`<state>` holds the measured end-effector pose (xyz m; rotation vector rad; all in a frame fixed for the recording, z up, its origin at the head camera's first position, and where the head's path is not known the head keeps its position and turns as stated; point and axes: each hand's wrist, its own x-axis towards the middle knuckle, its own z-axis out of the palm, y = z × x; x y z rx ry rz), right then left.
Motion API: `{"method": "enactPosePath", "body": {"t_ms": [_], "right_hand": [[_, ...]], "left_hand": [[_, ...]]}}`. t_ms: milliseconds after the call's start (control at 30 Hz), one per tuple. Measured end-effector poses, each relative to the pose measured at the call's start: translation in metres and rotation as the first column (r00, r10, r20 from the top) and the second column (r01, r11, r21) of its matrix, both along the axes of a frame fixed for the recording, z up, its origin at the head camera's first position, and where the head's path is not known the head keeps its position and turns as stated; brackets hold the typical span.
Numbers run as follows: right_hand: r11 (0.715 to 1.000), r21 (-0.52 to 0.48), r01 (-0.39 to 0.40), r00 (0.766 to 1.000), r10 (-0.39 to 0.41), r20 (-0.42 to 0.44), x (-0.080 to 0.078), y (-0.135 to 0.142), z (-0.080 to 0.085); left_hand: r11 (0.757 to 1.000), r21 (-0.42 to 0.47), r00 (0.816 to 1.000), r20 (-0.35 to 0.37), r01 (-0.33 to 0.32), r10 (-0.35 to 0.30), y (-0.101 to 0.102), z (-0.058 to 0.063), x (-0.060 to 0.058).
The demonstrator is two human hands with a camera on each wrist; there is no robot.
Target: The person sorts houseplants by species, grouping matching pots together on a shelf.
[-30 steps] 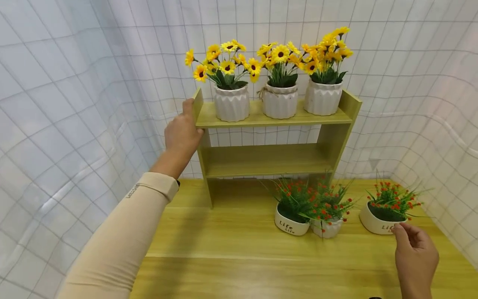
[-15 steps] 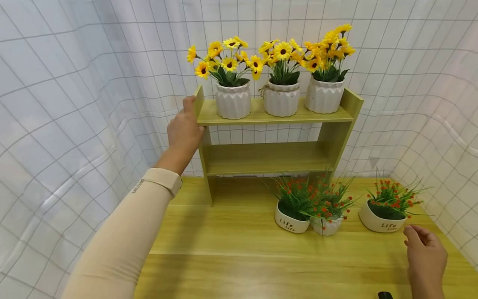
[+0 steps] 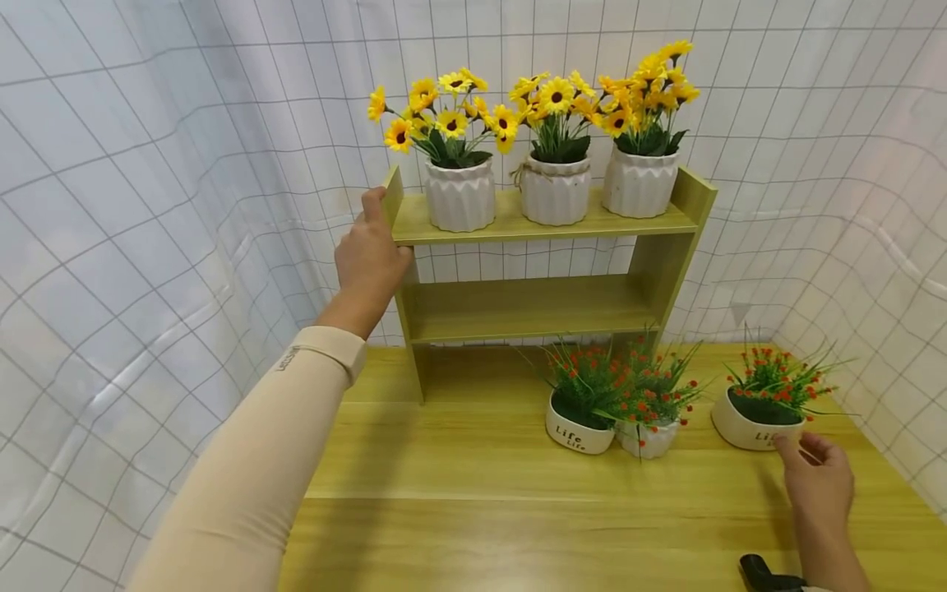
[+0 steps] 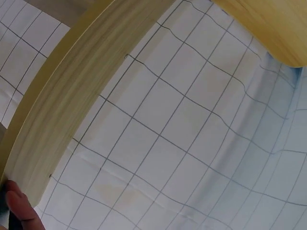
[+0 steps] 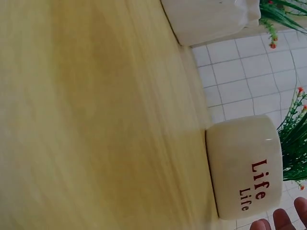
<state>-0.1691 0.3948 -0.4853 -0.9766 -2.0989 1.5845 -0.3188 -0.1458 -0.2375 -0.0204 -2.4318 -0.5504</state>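
Observation:
My left hand (image 3: 367,259) grips the upper left side panel of a two-tier wooden shelf (image 3: 533,312), thumb around its front edge. In the left wrist view, a finger shows at the lower end of the panel (image 4: 67,86). My right hand (image 3: 819,479) is near the front of a white oval flowerpot (image 3: 740,423) marked "Life", with red-flowered greenery. Its fingers are loosely bent with nothing held. In the right wrist view, the fingertips (image 5: 282,219) appear beside that flowerpot (image 5: 240,167); whether they touch it I cannot tell.
Three white fluted pots (image 3: 555,193) of yellow flowers stand on the top shelf. Another oval flowerpot (image 3: 577,432) and a small white pot (image 3: 648,440) stand before the shelf's right side. A black object (image 3: 758,571) is by my right wrist. Gridded curtains (image 3: 148,205) surround the table (image 3: 473,534).
My right hand drew slightly right, away from the oval flowerpot, then returned left and up toward it, fingers loosening. More of the black object shows. My left hand keeps its grip on the shelf.

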Motion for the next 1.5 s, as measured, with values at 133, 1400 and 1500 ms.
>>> {"method": "enactPosePath", "body": {"t_ms": [133,1400,1500], "right_hand": [[1.000,-0.001,-0.019,1.000,0.019,0.019,-0.004,0.002,-0.005],[0.993,-0.065,-0.095,0.994,0.092,-0.056,-0.030,0.001,-0.015],[0.994,-0.073,-0.087,0.994,0.082,-0.074,-0.034,-0.001,-0.018]], "left_hand": [[1.000,0.012,1.000,0.008,-0.009,0.009,0.001,-0.001,-0.001],[0.998,0.062,0.999,-0.029,0.026,-0.024,0.006,-0.003,-0.001],[0.997,0.073,0.999,-0.026,0.024,-0.022,0.006,-0.004,-0.001]]}}
